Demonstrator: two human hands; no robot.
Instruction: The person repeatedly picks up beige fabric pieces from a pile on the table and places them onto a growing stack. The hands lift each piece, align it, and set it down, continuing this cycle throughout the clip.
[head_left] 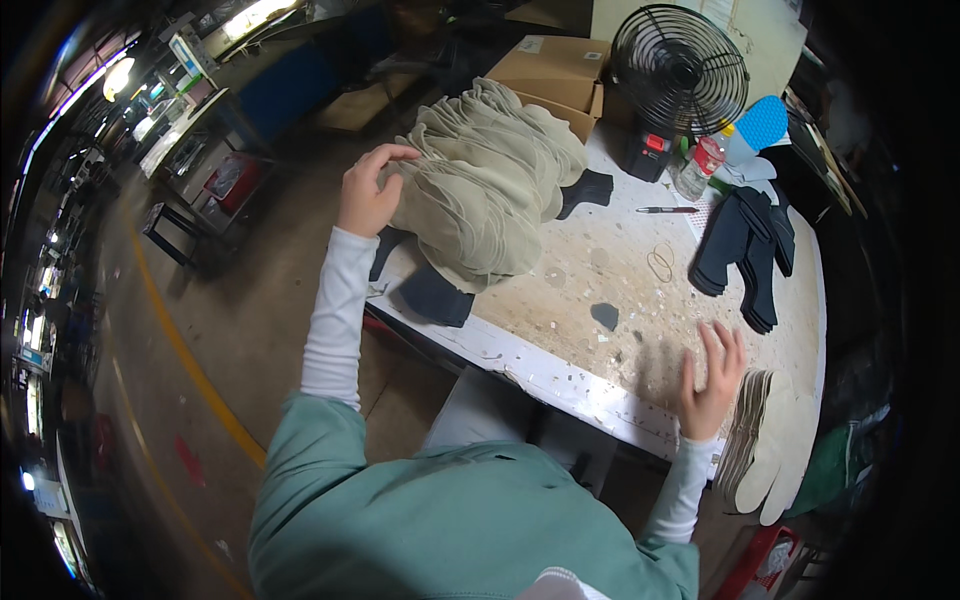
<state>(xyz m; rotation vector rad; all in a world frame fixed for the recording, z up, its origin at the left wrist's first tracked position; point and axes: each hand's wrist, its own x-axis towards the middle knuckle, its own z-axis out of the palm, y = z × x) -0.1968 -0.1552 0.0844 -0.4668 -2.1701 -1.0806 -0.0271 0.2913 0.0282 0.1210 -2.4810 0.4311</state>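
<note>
Beige fabric pile (490, 190) under curled left hand (366, 195).

Sitting at the table's far edge, left of the black fan: brown cardboard boxes (555, 70), the top one carrying a small white label (530, 45).

Worktop (560, 300) scuffed, white front edge. On it: beige cut-piece heap (490, 190), dark cut pieces (745, 250), black fan (680, 70), plastic bottle (698, 165), pen (665, 210), rubber bands (660, 263).
</note>
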